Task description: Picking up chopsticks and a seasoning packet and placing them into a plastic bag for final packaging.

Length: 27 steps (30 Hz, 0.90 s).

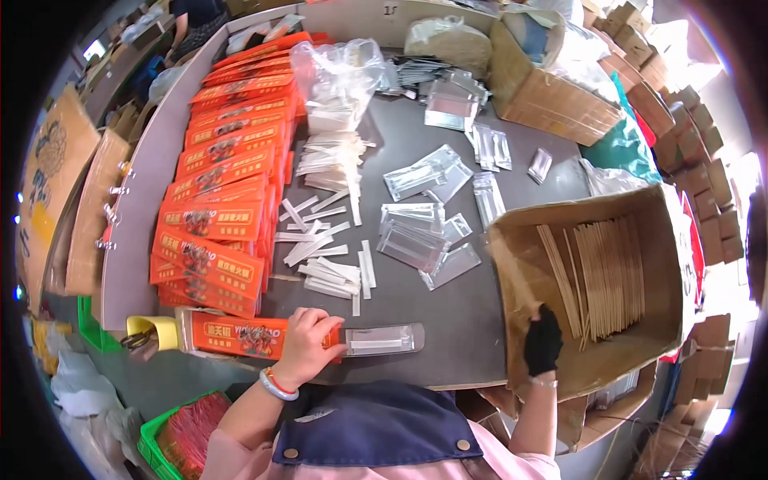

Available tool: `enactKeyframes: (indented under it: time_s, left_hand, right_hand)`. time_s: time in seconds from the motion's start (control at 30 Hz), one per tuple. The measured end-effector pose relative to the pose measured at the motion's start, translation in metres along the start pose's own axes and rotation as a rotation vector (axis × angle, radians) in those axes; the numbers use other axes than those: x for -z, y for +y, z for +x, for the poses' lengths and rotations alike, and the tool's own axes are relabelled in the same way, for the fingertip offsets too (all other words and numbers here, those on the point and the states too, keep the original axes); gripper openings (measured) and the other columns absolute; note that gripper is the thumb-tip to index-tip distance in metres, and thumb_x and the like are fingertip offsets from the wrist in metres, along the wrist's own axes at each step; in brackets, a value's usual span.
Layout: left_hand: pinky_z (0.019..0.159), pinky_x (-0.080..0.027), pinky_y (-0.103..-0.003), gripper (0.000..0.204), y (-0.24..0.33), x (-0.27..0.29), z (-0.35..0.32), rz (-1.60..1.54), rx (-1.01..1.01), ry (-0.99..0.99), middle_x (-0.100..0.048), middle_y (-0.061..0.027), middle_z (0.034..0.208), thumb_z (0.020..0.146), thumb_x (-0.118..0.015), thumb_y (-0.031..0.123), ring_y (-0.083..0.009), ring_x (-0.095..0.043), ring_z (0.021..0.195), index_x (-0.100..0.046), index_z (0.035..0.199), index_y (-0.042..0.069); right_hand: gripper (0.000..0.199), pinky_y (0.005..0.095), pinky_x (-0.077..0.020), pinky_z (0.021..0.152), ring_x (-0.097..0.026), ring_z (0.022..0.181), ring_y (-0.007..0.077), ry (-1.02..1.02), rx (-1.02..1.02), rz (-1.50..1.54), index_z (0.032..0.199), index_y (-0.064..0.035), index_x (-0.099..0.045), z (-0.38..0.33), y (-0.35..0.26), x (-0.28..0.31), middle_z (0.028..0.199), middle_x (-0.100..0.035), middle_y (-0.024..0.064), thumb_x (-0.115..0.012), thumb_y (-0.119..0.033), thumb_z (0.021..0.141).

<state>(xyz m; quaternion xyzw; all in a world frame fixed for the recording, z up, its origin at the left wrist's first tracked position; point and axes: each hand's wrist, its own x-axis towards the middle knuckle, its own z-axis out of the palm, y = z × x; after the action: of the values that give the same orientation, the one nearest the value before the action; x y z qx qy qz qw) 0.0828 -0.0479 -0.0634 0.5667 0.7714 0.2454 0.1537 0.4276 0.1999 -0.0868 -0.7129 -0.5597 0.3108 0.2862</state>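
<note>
At bench's near edge: orange sleeve (244, 335) with clear packet (382, 341) poking out — light, flimsy; hold by its sides.
Left hand (306, 348): closed over sleeve.
Right hand (543, 340): gloved, in cardboard box (640, 352) by sticks (608, 276) — grip unclear.

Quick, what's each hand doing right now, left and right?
Left hand: closed on the orange sleeve at the table edge.
Right hand, in a dark glove: inside the cardboard box by the wooden sticks; grip can't be told.
</note>
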Motion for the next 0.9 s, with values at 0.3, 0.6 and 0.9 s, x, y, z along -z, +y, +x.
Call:
enactKeyframes:
  time_s: [0.3, 0.6, 0.9]
  left_hand:
    - [0.096, -0.040, -0.044, 0.070, 0.006, -0.020, -0.012, 0.043, -0.163, -0.057, -0.057, -0.0078, 0.116, 0.056, -0.088, 0.028, -0.0293, -0.050, 0.110, -0.063, 0.118, 0.007]
    - [0.090, -0.042, -0.045, 0.063, 0.010, -0.030, 0.010, 0.034, -0.134, -0.048, -0.057, -0.0088, 0.113, 0.062, -0.083, 0.025, -0.0305, -0.051, 0.105, -0.063, 0.119, 0.009]
    - [0.081, -0.045, -0.046, 0.026, 0.011, 0.053, 0.051, 0.248, -0.317, -0.509, -0.055, -0.0118, 0.108, 0.069, -0.072, 0.014, -0.0322, -0.053, 0.101, -0.066, 0.094, 0.017]
  right_hand:
    - [0.029, 0.0417, -0.0486, 0.066, -0.061, 0.074, 0.0318, -0.844, 1.136, -0.236, 0.110, -0.0158, -0.071, -0.094, -0.037, -0.099, 0.078, -0.062, 0.0131, -0.070, -0.019, 0.081]
    - [0.046, 0.0375, -0.0513, 0.077, -0.063, 0.089, 0.0302, -0.834, 0.721, 0.278, 0.116, -0.0044, -0.061, -0.142, -0.027, -0.140, 0.104, -0.063, 0.0137, -0.079, -0.016, 0.076]
    - [0.064, 0.0430, -0.0408, 0.086, -0.059, 0.096, 0.0283, -0.646, 1.100, -0.414, 0.111, -0.0120, -0.061, -0.098, -0.077, -0.088, 0.100, -0.061, 0.0071, -0.084, -0.043, 0.060]
